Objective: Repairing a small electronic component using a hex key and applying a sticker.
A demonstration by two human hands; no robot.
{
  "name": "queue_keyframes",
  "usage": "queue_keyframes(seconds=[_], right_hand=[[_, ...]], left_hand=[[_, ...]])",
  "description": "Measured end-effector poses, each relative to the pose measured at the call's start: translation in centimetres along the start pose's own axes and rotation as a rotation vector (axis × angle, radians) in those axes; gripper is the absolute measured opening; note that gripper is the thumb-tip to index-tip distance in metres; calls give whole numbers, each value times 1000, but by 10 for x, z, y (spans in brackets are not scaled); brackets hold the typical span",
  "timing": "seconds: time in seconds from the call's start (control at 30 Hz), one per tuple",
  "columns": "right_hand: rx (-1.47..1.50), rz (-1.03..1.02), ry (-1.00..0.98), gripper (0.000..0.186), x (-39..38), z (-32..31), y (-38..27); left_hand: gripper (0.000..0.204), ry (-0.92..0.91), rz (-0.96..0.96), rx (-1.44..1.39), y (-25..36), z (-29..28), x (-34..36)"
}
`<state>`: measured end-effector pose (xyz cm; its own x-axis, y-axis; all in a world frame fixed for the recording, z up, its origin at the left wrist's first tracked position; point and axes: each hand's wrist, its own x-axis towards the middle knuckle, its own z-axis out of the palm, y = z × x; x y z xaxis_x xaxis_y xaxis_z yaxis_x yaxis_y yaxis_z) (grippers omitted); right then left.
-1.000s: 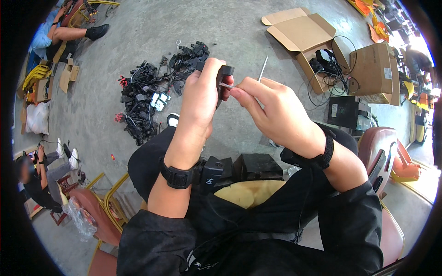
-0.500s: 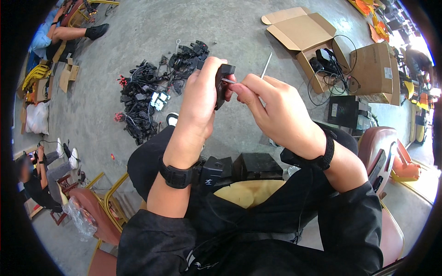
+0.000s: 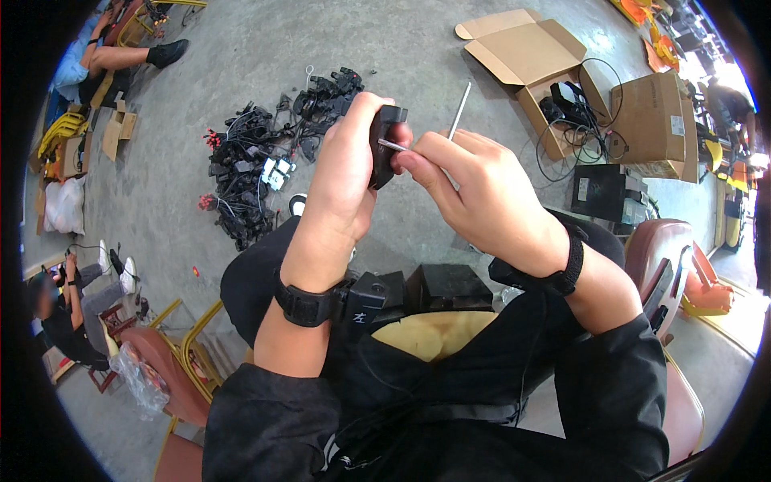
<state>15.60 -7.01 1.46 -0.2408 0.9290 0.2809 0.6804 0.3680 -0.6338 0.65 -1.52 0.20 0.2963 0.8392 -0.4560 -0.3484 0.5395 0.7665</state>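
My left hand (image 3: 341,169) is closed around a small black block-shaped part (image 3: 384,157), holding it up in front of me. My right hand (image 3: 486,189) pinches a thin silver metal rod, which looks like an L-shaped hex key (image 3: 460,108). One end of it points left to the face of the black part; whether the tip sits in a hole I cannot tell. Its other end sticks up above my right fingers. The bend is hidden inside my right hand.
On the floor beyond lies a pile of black parts and cables (image 3: 249,165). An open cardboard box (image 3: 542,120) with black devices stands at the far right, beside a closed carton (image 3: 654,120). A black box (image 3: 446,287) is at my lap. Chairs (image 3: 165,373) and other people are around.
Both hands have shifted slightly left. The hex key has turned a little, its upper end now standing higher, and more of its end by the black part shows.
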Motion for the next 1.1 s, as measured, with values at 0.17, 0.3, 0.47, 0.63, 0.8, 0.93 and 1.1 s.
queue_keyframes(seconds=[0.17, 0.3, 0.47, 0.63, 0.8, 0.93, 1.1], right_hand=[[-2, -7, 10, 9, 0, 1, 1], [-12, -23, 11, 10, -1, 1, 2], [-22, -59, 17, 10, -2, 2, 3], [-127, -134, 77, 12, 0, 5, 5], [117, 52, -30, 22, 4, 3, 0], [606, 479, -297, 37, 6, -9, -6], [454, 381, -232, 33, 5, -10, -9]], left_hand=[[24, 8, -22, -65, -2, 0, 0], [22, -67, -61, -175, -1, -3, 0], [23, -55, -45, -109, -1, -5, 1], [24, 67, 0, 3, -1, 1, 0], [27, 163, 100, 192, 1, 6, -4], [29, 130, 106, 148, 3, 6, -4], [28, 121, 70, 97, 2, 3, -3]])
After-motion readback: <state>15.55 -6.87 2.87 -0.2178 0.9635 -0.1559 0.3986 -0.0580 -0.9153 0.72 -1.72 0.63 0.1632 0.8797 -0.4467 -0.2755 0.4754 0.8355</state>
